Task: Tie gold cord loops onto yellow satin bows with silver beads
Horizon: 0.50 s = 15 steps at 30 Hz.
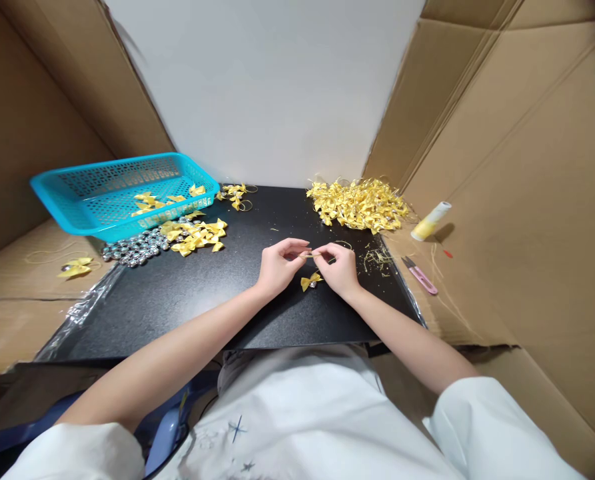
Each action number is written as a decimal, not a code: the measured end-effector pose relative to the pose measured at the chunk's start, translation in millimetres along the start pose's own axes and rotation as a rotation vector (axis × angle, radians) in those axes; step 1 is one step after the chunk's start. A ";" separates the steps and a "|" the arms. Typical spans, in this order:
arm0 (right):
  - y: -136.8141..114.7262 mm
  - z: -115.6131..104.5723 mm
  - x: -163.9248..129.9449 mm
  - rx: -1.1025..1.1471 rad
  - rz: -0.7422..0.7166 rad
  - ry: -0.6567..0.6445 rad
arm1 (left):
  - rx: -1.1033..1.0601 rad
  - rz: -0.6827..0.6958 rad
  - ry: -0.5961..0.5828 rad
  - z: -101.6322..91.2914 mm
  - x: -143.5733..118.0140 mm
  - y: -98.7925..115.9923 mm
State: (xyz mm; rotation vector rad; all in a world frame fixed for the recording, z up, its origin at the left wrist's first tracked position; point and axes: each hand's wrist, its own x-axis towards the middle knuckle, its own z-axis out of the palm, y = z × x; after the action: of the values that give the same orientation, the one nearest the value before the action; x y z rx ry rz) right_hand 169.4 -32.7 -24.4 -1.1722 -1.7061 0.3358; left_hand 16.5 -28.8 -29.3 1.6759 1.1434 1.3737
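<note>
Both hands meet over the middle of the black tabletop point(177, 313). Between the fingertips of my left hand point(281, 265) and my right hand point(338, 268) runs a thin gold cord point(308, 256), pinched from both sides. Just below the fingers hangs or lies a yellow ribbon bow point(307, 281) with a small silver bell-like bead point(314, 285) on it; I cannot tell whether it touches the table. A loop of cord shows behind my right hand. The fine detail at the fingertips is too small to make out.
A turquoise basket point(77, 223) holding some bows stands back left, with silver beads point(134, 248) and loose bows point(197, 237) before it. A big heap of corded bows point(360, 203) lies back right. Cord scraps point(377, 259), pink thread snips point(420, 275) and a thread spool point(431, 221) are at right.
</note>
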 end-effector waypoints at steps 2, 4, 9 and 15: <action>0.8 -0.4 0.4 -0.002 0.002 0.004 | 0.032 -0.002 -0.002 0.0 0.4 1.7; 1.5 -1.0 0.6 -0.005 0.001 0.007 | 0.078 -0.002 -0.006 -0.4 0.7 4.0; 2.2 -1.9 0.3 -0.012 -0.009 0.005 | 0.200 0.011 -0.027 -2.9 0.1 9.7; 1.5 -2.7 -0.2 -0.011 -0.016 0.012 | 0.275 0.053 -0.023 -3.5 -0.8 8.4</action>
State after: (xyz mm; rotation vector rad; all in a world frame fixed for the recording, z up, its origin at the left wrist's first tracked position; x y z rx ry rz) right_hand 172.5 -32.9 -24.3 -1.1660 -1.7079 0.3098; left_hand 14.8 -32.9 -21.3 1.9206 1.3313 1.2704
